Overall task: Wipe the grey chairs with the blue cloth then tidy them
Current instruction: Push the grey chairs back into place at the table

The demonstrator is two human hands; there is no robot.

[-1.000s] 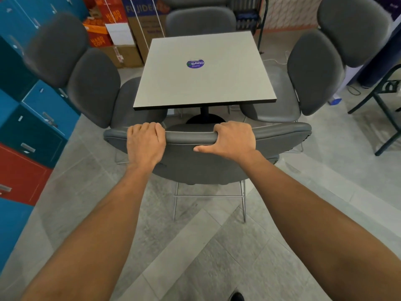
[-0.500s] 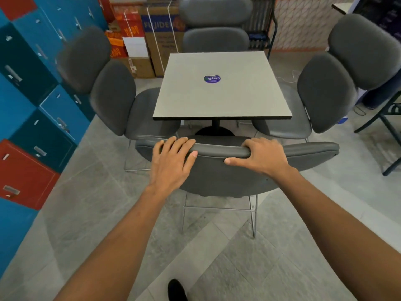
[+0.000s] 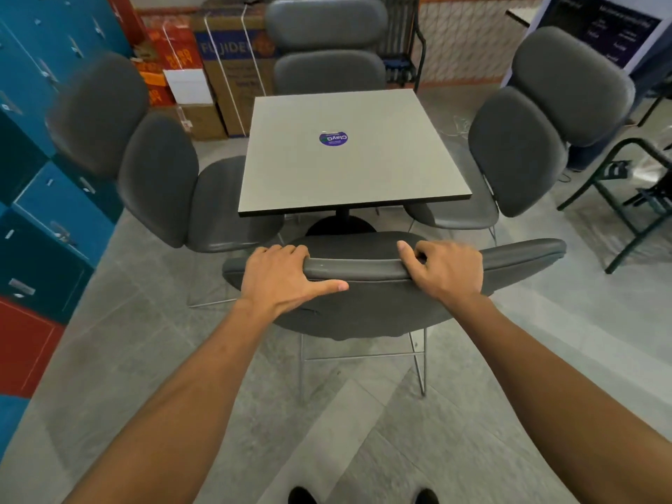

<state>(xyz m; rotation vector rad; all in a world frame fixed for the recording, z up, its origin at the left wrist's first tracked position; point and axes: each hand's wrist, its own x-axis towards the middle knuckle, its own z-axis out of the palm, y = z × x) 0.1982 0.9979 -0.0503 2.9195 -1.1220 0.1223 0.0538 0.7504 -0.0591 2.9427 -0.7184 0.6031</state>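
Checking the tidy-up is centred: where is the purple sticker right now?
In the head view, the purple sticker lies near the middle of the square table, ahead of the near chair both hands grip.

- A square grey bench [image 3: 349, 154] with a round purple sticker [image 3: 333, 138] at its middle.
- Four grey chairs ring the bench: the near chair [image 3: 363, 307], a left chair [image 3: 160, 176], a right chair [image 3: 523, 147] and a far chair [image 3: 329, 49].
- The left hand [image 3: 280, 278] and the right hand [image 3: 445, 269] grip the near chair's top edge, fingers curled over it.
- Blue lockers [image 3: 40, 147] stand left of the bench.
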